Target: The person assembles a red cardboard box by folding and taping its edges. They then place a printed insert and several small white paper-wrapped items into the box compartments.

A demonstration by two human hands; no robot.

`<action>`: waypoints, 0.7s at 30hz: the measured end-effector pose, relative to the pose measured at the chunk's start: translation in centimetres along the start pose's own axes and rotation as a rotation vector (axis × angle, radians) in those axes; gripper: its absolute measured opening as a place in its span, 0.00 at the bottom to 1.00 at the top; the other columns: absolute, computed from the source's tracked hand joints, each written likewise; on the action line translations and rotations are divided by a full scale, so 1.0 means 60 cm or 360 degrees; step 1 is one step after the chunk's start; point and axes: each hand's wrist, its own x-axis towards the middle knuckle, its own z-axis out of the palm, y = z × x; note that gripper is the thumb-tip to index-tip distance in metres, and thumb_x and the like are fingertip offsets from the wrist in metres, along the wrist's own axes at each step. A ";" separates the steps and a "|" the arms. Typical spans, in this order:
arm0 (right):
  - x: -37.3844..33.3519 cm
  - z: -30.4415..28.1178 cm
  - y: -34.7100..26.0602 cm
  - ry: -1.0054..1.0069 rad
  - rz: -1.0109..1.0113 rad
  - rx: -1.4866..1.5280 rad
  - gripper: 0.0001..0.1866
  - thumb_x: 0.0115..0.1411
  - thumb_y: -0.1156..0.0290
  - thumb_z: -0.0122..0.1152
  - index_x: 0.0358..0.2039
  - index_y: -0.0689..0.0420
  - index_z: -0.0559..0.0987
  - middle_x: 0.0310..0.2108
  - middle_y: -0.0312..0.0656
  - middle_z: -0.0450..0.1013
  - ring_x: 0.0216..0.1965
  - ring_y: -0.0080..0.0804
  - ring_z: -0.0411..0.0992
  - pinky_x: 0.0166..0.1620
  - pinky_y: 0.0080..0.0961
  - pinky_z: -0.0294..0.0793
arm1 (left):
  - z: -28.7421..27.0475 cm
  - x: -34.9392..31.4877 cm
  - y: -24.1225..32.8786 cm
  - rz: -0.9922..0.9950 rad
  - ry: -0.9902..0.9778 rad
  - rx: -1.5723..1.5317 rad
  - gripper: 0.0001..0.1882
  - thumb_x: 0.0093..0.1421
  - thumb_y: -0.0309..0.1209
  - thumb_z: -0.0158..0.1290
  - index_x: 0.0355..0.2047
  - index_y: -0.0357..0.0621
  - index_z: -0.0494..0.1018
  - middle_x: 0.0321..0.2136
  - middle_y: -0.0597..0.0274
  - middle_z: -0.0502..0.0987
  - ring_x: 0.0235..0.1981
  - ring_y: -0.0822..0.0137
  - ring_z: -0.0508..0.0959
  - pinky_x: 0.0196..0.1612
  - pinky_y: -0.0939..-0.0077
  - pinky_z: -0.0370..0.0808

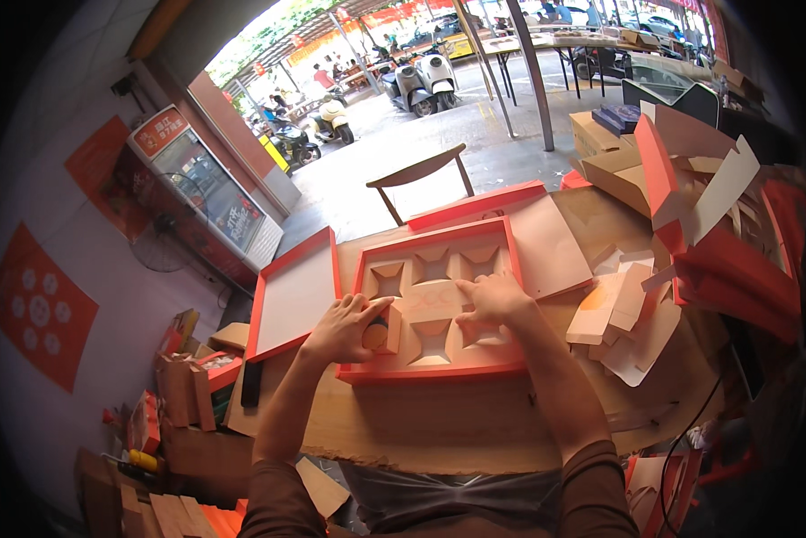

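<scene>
A large shallow red gift box (439,369) lies on the wooden table in front of me, holding a pale pink insert (433,300) with several square, sloped recesses. My left hand (342,328) is at the insert's near left corner. Its thumb and fingers close round a small box (381,333) with a round opening, which sits at the corner recess. My right hand (497,300) rests on the insert's right side, fingers apart and nothing in them; it partly covers the near right recess.
Left of the gift box lies a red-edged lid (294,296) with a white inside. Behind it are more red and pink panels (546,242). Folded card pieces (614,309) pile up at the right, beside large open cartons (690,206). A chair (418,175) stands beyond the table.
</scene>
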 end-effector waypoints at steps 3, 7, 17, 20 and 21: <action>0.000 0.004 0.000 0.0005 -0.0003 -0.0008 0.48 0.62 0.33 0.65 0.76 0.46 0.67 0.58 0.50 0.79 0.62 0.49 0.75 0.69 0.48 0.61 | -0.003 0.002 0.000 0.0008 -0.0030 -0.0011 0.58 0.45 0.41 0.68 0.78 0.63 0.58 0.53 0.51 0.73 0.58 0.46 0.72 0.66 0.54 0.69; 0.004 0.004 -0.002 -0.0017 -0.0001 -0.0007 0.48 0.63 0.33 0.65 0.76 0.46 0.68 0.59 0.50 0.79 0.62 0.49 0.76 0.69 0.48 0.61 | 0.006 0.002 -0.011 0.0024 -0.0065 -0.0027 0.57 0.45 0.42 0.68 0.78 0.64 0.58 0.53 0.51 0.73 0.57 0.46 0.72 0.66 0.54 0.69; 0.003 0.006 0.001 0.0020 -0.0030 -0.0020 0.46 0.64 0.33 0.64 0.75 0.46 0.69 0.59 0.49 0.79 0.62 0.48 0.76 0.68 0.48 0.62 | 0.023 0.014 -0.032 0.0136 -0.0068 -0.0298 0.57 0.48 0.47 0.71 0.78 0.63 0.58 0.54 0.49 0.72 0.59 0.44 0.71 0.66 0.50 0.69; 0.005 0.007 0.000 0.0023 -0.0016 -0.0026 0.46 0.63 0.34 0.65 0.75 0.46 0.69 0.58 0.49 0.79 0.61 0.48 0.76 0.67 0.48 0.62 | 0.037 0.014 -0.041 0.0197 -0.0026 -0.0431 0.56 0.48 0.47 0.71 0.78 0.62 0.59 0.55 0.49 0.72 0.60 0.43 0.71 0.66 0.50 0.69; 0.004 0.006 0.000 0.0013 -0.0010 -0.0020 0.46 0.63 0.34 0.65 0.75 0.46 0.69 0.58 0.49 0.79 0.62 0.48 0.76 0.68 0.48 0.62 | 0.033 0.015 -0.037 0.0187 -0.0042 -0.0443 0.57 0.48 0.47 0.72 0.77 0.61 0.59 0.56 0.49 0.72 0.60 0.43 0.71 0.66 0.50 0.69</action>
